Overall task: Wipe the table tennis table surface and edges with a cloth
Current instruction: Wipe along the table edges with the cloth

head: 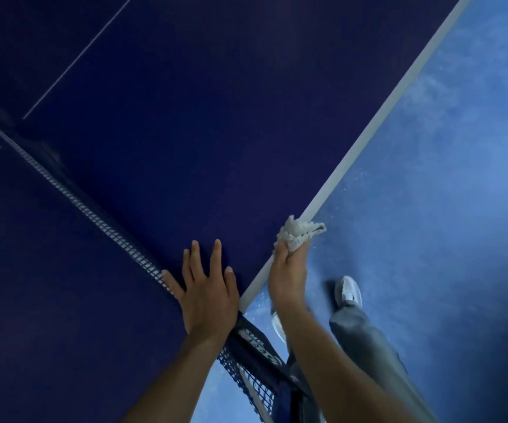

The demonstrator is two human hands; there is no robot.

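cloth at the table's white edge

your right hand [287,276] curls round a wadded, fuzzy off-white cloth [300,232] and pinches it against the pale edge strip [368,129] of the table [185,117], forearm angled in over the side. your left hand [208,288] lies flat on the smooth dark blue top just beside the right one, fingers straight and spread, the outermost touching the mesh net [94,209]. on the right hand's far side lie a mottled blue floor [445,209] and a grey shoe [348,290].
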